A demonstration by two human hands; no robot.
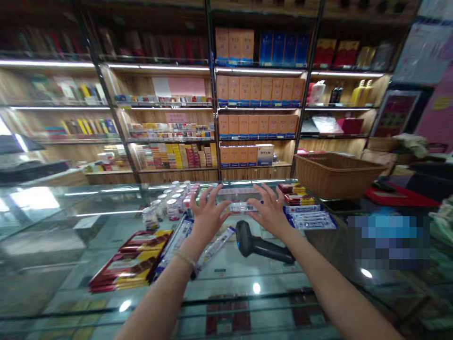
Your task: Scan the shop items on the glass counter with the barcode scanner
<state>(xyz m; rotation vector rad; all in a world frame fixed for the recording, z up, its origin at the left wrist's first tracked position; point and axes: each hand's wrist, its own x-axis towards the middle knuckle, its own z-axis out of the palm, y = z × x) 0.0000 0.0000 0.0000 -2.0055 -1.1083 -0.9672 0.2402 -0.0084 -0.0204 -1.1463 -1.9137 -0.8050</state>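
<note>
My left hand (208, 212) and my right hand (271, 208) reach over the glass counter, gripping a clear plastic box (242, 207) from its two ends. The thumbs press at its near side, while the fingers spread over the far side; the contents are unclear. Just below the box lies a black barcode scanner (260, 245), its handle pointing right. Beneath my left wrist are blue-and-white packets (177, 243) and a single long packet (216, 246). Beside them lies a stack of red-and-yellow packets (132, 259). Small jars with white lids (172, 205) stand left of my left hand.
More blue-and-white packets (309, 218) and red-and-yellow packets (295, 194) lie right of my right hand. A brown woven basket (332, 177) stands at the counter's right. Beyond the glass counter (226, 293), shelves carry many orange boxes (260, 89).
</note>
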